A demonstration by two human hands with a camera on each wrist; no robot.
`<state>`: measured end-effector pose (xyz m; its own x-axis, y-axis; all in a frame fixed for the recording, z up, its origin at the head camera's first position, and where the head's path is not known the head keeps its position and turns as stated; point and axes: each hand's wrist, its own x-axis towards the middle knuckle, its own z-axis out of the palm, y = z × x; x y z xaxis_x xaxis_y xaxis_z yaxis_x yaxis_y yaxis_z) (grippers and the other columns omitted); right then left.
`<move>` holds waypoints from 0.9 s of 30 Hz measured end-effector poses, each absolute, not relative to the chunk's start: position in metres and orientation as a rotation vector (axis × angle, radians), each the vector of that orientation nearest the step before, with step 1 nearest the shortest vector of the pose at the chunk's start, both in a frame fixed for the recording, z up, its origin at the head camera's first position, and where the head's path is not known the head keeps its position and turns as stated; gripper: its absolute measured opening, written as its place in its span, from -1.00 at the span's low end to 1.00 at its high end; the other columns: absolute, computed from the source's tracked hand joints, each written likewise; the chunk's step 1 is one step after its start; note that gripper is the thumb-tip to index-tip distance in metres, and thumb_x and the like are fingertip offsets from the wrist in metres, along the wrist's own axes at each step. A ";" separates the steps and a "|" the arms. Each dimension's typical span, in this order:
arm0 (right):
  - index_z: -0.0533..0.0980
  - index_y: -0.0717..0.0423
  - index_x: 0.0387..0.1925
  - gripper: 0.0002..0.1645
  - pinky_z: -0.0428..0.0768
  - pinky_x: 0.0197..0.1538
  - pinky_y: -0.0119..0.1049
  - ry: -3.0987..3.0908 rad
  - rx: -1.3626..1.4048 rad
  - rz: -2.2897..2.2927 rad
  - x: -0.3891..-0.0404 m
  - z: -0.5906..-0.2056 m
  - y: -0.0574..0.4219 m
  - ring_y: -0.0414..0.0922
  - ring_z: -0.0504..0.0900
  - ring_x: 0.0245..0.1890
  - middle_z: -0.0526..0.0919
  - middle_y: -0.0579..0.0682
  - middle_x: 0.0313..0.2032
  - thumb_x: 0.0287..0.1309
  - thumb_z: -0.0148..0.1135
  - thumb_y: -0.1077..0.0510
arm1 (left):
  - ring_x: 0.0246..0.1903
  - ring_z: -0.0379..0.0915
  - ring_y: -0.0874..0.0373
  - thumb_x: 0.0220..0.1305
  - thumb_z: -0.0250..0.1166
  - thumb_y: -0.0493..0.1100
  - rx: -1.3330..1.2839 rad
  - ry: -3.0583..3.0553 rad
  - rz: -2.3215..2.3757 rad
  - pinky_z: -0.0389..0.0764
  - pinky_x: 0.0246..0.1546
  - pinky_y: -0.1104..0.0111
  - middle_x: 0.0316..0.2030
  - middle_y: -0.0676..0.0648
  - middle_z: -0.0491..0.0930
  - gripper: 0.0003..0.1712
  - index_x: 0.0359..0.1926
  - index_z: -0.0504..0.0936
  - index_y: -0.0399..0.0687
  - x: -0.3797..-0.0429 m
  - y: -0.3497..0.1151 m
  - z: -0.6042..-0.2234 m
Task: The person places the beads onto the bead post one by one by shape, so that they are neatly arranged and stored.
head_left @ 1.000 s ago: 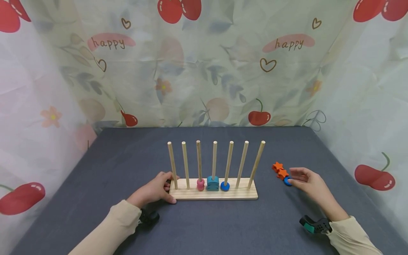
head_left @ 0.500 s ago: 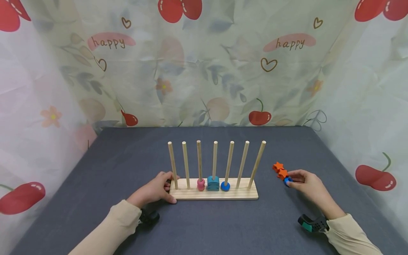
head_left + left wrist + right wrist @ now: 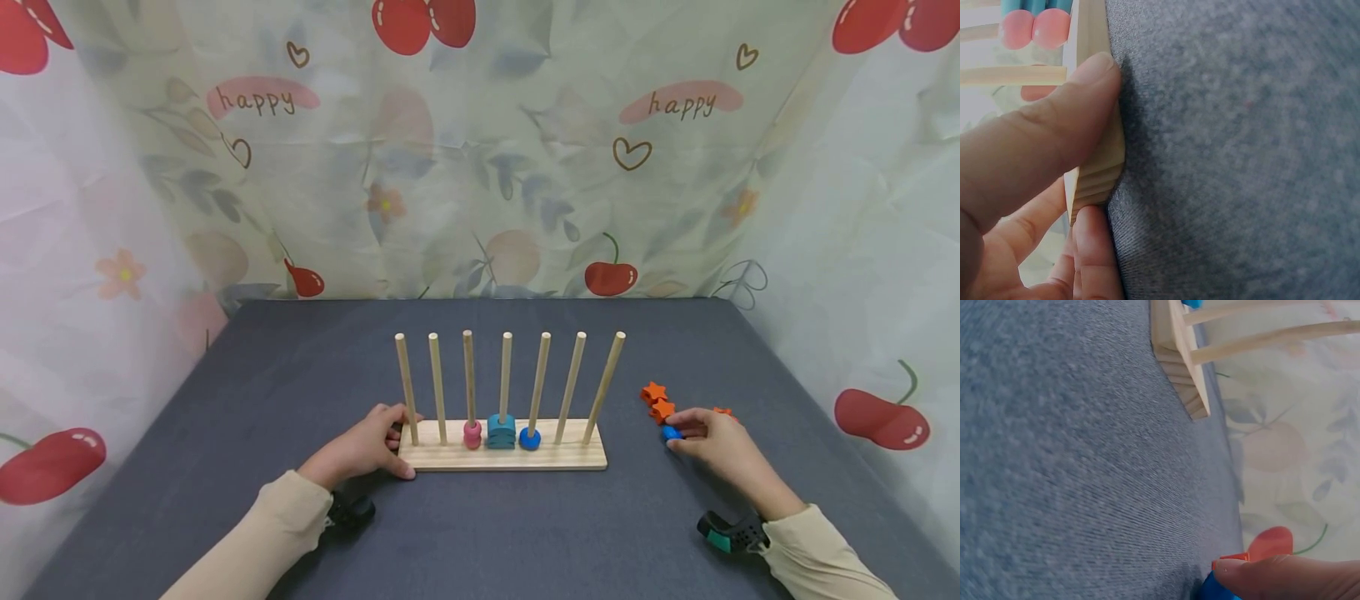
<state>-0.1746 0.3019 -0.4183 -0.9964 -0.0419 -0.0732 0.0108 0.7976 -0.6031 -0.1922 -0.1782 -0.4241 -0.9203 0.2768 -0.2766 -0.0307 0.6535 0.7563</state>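
The right hand (image 3: 716, 442), nearly closed, pinches a blue bead (image 3: 671, 433); the peg rack (image 3: 581, 455) lies leftward, long axis sideways, left end gripped by the left hand (image 3: 369, 443)

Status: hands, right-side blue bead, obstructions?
Left hand grips pegboard at left end. Right hand pinches blue bead right of pegboard. Orange stars close by; no obstruction seen.

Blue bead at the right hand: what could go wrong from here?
1. The blue bead is small and only pinched by the right hand, so it might slip.
2. The orange stars lie close by and could get nudged.
3. The left hand grips only one end of the wooden base; its far end may swing if bumped.
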 end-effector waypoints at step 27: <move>0.52 0.16 0.11 -0.44 0.60 -0.15 -0.29 2.897 -0.083 -1.219 -0.174 -0.351 0.268 -0.13 0.69 -0.13 0.67 0.18 -0.03 0.17 0.33 -0.07 | -0.05 0.34 0.01 -0.23 0.61 -0.32 0.177 2.505 1.157 0.44 0.03 0.10 -0.04 -0.15 0.30 -0.19 0.14 0.50 -0.03 -0.193 -0.178 -0.425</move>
